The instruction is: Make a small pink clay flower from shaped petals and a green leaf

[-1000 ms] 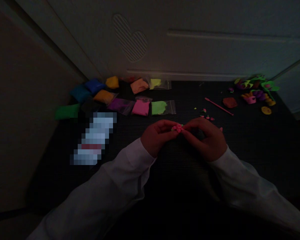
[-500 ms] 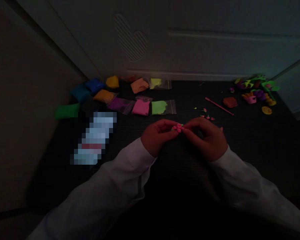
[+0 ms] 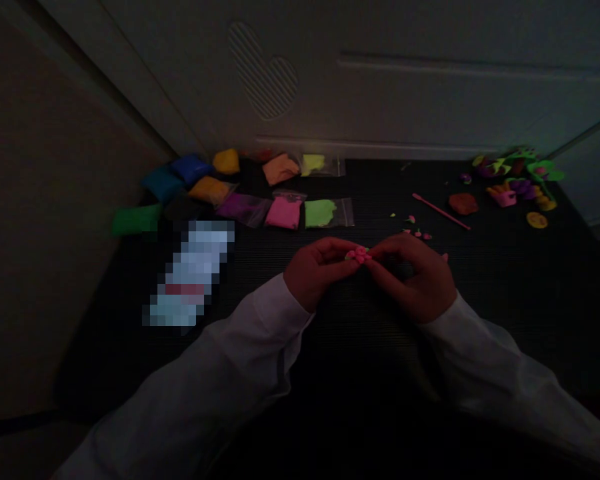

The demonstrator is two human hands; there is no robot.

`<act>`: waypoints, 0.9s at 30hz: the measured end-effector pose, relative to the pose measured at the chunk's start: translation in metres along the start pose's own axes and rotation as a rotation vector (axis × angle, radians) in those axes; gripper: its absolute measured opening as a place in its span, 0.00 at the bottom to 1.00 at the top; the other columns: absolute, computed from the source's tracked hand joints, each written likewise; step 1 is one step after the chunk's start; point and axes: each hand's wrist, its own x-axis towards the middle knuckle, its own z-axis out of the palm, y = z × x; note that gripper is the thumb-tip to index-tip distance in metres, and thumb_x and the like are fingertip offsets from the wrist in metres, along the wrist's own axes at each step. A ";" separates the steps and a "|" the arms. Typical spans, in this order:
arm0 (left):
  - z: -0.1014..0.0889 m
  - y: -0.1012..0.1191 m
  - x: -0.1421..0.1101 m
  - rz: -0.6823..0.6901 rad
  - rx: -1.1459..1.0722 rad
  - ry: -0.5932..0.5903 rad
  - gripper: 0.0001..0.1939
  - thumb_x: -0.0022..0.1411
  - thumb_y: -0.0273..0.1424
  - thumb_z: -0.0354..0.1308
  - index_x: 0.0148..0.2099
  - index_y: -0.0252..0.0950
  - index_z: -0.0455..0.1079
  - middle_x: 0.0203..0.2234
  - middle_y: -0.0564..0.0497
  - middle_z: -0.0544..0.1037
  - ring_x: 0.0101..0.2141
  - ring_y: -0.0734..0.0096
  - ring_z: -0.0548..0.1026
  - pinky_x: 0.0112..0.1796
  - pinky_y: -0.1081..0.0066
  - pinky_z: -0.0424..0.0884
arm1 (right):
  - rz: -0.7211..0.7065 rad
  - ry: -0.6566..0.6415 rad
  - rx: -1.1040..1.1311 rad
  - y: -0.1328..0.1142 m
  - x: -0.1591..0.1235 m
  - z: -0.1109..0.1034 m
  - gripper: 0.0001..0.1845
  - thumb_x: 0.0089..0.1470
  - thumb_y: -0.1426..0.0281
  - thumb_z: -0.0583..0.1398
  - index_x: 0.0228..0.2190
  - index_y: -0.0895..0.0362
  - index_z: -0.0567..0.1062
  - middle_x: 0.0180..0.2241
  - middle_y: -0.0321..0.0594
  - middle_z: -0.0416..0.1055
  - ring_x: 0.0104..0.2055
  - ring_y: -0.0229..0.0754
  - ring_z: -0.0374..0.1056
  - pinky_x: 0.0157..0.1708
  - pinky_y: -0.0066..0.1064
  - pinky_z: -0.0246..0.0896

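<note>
Between my two hands is a small pink clay flower [image 3: 359,254] with bits of green at its edges. My left hand [image 3: 316,272] pinches it from the left between thumb and fingers. From the right, the thumb and forefinger of my right hand [image 3: 416,277] are closed on its other edge. Just beyond my right hand lie several tiny pink and green clay pieces [image 3: 418,234]. A small pink bit [image 3: 445,257] shows at the right of that hand, partly hidden by it.
Bagged clay in many colours, such as a pink packet [image 3: 283,212] and a green packet [image 3: 320,213], lines the back left. A blurred-out bright screen [image 3: 190,273] lies left. Back right are a pink stick [image 3: 441,211], a brown lump [image 3: 463,203] and clay figures [image 3: 520,177].
Both hands stay together on the flower, which has turned slightly in the fingers. The whole view has shifted a little.
</note>
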 end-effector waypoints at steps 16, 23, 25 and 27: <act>0.006 0.005 -0.004 -0.117 -0.194 0.034 0.11 0.39 0.21 0.62 0.29 0.34 0.71 0.25 0.55 0.74 0.28 0.81 0.70 0.33 0.74 0.64 | 0.033 0.075 0.041 -0.002 -0.002 0.001 0.03 0.46 0.70 0.57 0.28 0.55 0.69 0.25 0.35 0.67 0.28 0.35 0.61 0.29 0.30 0.57; 0.004 0.006 -0.005 -0.155 -0.253 -0.020 0.11 0.41 0.22 0.62 0.31 0.35 0.71 0.26 0.55 0.74 0.30 0.80 0.71 0.34 0.75 0.64 | -0.019 0.124 0.000 -0.007 -0.003 -0.001 0.04 0.45 0.72 0.58 0.28 0.55 0.68 0.25 0.35 0.68 0.29 0.36 0.63 0.32 0.32 0.58; 0.004 0.006 -0.006 -0.159 -0.257 -0.025 0.10 0.42 0.22 0.61 0.31 0.35 0.71 0.27 0.55 0.73 0.31 0.79 0.71 0.34 0.74 0.64 | -0.047 0.143 -0.024 -0.008 -0.003 -0.002 0.04 0.45 0.72 0.57 0.28 0.54 0.68 0.25 0.35 0.68 0.29 0.36 0.63 0.32 0.32 0.58; 0.004 0.006 -0.006 -0.164 -0.258 -0.037 0.09 0.42 0.23 0.61 0.31 0.35 0.71 0.27 0.55 0.73 0.31 0.78 0.71 0.35 0.73 0.64 | -0.072 0.151 -0.042 -0.008 -0.003 -0.002 0.04 0.46 0.72 0.57 0.28 0.54 0.68 0.26 0.36 0.69 0.30 0.37 0.63 0.32 0.33 0.58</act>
